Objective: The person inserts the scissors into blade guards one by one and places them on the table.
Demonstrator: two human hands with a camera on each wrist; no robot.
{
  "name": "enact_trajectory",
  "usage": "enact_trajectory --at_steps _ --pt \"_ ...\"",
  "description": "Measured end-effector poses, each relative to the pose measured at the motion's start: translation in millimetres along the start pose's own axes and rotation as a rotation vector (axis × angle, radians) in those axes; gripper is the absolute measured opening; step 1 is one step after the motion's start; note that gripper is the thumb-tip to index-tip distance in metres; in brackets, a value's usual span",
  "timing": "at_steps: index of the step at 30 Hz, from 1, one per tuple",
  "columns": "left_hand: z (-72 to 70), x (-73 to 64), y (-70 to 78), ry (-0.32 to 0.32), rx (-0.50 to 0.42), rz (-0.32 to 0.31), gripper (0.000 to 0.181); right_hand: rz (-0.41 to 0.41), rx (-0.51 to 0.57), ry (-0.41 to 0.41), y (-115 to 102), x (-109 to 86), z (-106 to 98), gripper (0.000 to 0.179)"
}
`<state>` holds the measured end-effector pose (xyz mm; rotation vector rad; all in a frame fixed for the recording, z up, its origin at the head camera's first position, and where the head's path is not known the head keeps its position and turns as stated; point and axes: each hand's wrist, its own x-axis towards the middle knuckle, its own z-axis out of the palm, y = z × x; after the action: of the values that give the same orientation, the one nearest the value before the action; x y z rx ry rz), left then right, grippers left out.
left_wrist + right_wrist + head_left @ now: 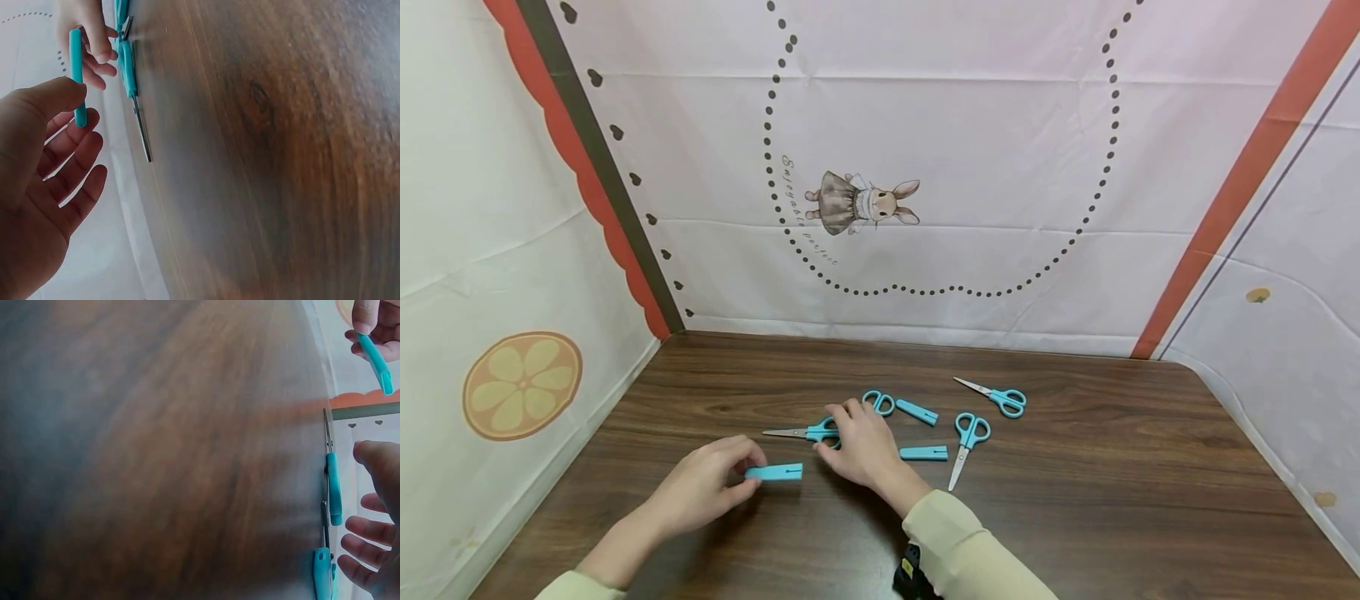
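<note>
My left hand point(707, 483) pinches a turquoise scissors cover point(781, 472) between thumb and fingers, above the table. In the left wrist view the cover point(76, 59) appears edge-on, with the other fingers spread loosely beneath. My right hand point(863, 446) reaches over a pair of turquoise-handled scissors point(814, 432) whose blades point left. Its fingers are relaxed and apart, with the thumb beside the handle loops. In the right wrist view a gap shows between the fingers and the scissors point(334, 487). Behind this hand lies another pair of scissors point(883, 405), its blades hidden.
Right of my right hand lie two more covers, a far cover point(917, 412) and a near cover point(925, 453). Beyond them are far-right scissors point(1007, 402) and nearer scissors point(972, 432) with blades toward me. Printed cloth point(1000, 167) walls the brown wooden table point(1112, 500).
</note>
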<state>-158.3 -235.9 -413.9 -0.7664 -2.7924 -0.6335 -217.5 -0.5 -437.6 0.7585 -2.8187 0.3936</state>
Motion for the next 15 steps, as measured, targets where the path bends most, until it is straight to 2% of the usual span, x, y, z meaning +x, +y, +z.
enact_trajectory --at_steps 7,15 --pt "-2.4 -1.1 -0.7 0.0 -0.004 -0.003 0.023 0.023 -0.026 -0.012 0.1 2.8 2.3 0.055" --pt "-3.1 -2.3 -3.6 0.001 0.001 -0.011 0.024 0.033 -0.123 -0.045 -3.5 5.8 5.3 0.058"
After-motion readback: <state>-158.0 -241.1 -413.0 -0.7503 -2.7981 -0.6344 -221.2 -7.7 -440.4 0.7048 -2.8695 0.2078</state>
